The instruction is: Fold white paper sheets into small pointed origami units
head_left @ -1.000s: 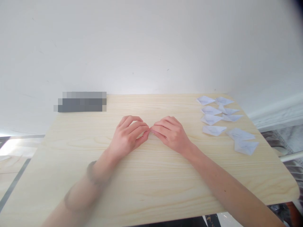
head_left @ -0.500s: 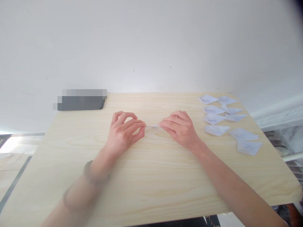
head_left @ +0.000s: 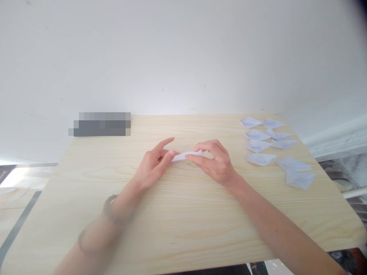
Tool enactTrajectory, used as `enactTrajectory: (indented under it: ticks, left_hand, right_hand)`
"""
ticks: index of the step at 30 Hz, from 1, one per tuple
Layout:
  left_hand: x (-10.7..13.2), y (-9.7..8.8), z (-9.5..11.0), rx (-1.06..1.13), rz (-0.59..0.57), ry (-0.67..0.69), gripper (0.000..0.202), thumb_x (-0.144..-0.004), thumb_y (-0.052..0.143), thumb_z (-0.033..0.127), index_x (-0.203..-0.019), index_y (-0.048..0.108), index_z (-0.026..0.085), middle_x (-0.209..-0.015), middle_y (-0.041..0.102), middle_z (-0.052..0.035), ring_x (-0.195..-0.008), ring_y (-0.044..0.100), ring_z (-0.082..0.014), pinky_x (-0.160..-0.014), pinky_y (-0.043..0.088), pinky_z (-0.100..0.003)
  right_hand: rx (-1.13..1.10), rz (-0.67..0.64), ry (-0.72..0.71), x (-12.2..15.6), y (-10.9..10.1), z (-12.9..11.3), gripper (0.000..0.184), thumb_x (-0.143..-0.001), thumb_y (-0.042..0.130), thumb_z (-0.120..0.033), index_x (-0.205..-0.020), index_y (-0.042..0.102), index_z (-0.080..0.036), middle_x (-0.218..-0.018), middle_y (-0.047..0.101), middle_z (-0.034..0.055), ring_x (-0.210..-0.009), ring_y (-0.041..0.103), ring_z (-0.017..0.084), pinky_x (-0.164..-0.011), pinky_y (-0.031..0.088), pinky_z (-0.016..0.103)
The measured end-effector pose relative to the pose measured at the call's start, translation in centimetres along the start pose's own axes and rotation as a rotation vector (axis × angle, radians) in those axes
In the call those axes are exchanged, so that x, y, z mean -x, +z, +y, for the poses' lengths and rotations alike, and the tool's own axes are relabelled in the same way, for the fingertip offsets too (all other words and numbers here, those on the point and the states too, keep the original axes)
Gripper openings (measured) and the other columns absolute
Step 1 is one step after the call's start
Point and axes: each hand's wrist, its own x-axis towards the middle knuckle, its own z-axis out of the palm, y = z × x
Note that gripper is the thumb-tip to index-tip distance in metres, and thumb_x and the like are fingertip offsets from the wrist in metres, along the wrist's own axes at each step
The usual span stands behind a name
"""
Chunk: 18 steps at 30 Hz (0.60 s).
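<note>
A narrow strip of folded white paper (head_left: 181, 156) spans the gap between my two hands, over the middle of the wooden table (head_left: 183, 214). My left hand (head_left: 156, 162) pinches its left end between thumb and fingers, with the index finger raised away. At the other end, my right hand (head_left: 215, 160) grips the paper with the thumb on the near side and the fingertips at the far edge. Part of the paper is hidden behind the fingers.
Several folded white paper pieces (head_left: 259, 159) lie in loose rows at the table's right side. A dark, pixelated object (head_left: 100, 128) rests at the back left. A white wall (head_left: 183, 57) rises behind the table's far edge.
The folded paper has turned from edge-on so that its white face shows. My left index finger has lifted, and my right thumb has slid left along the paper.
</note>
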Motion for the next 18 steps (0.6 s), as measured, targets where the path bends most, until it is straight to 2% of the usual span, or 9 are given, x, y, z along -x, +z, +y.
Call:
enactTrajectory:
  ticks: [3,8,11,14,18]
  left_hand:
    - [-0.22,0.02,-0.18,0.058,-0.040,-0.022,0.058,-0.082,0.055,0.047,-0.132,0.038,0.023,-0.098,0.070,-0.0042,-0.082,0.061,-0.0184,-0.071,0.044,-0.029]
    - [-0.39,-0.06,-0.49,0.077,-0.025,-0.054,0.049,-0.084,0.052,0.045,-0.128,0.042,0.027,-0.105,0.068,-0.0035,-0.074,0.058,-0.0155,-0.062,0.041,-0.026]
    - [-0.35,-0.01,-0.49,0.079,-0.052,-0.025,0.043,-0.083,0.054,0.043,-0.122,0.049,0.025,-0.099,0.068,-0.0036,-0.074,0.057,-0.0154,-0.063,0.041,-0.026]
    - [-0.39,0.11,-0.57,0.121,-0.026,0.019,0.040,-0.082,0.058,0.039,-0.118,0.053,0.022,-0.089,0.067,-0.0030,-0.074,0.057,-0.0151,-0.065,0.041,-0.025]
    - [-0.53,0.25,-0.76,0.180,0.019,0.043,0.036,-0.082,0.057,0.037,-0.114,0.055,0.020,-0.087,0.065,-0.0035,-0.077,0.058,-0.0156,-0.066,0.043,-0.025]
  right_hand:
    - [-0.054,0.004,0.015,-0.04,0.12,-0.31,0.020,-0.079,0.061,-0.013,-0.092,0.068,-0.027,-0.094,0.058,0.0040,-0.083,0.053,0.014,-0.068,0.050,0.028]
    - [-0.105,0.054,0.027,0.12,0.15,-0.38,0.024,-0.078,0.063,-0.014,-0.097,0.067,-0.028,-0.098,0.056,0.0043,-0.090,0.055,0.016,-0.071,0.052,0.030]
    - [-0.108,0.057,0.028,0.31,0.34,-0.31,0.026,-0.077,0.065,-0.016,-0.098,0.066,-0.031,-0.100,0.056,0.0036,-0.092,0.055,0.017,-0.073,0.052,0.032]
    - [-0.144,0.001,0.035,0.43,0.46,-0.13,0.025,-0.077,0.062,-0.013,-0.095,0.067,-0.031,-0.108,0.053,0.0041,-0.099,0.054,0.018,-0.075,0.052,0.034]
    - [-0.292,-0.074,0.194,0.40,0.41,-0.06,0.016,-0.077,0.061,-0.017,-0.089,0.067,-0.025,-0.119,0.050,0.0072,-0.106,0.053,0.021,-0.080,0.052,0.036]
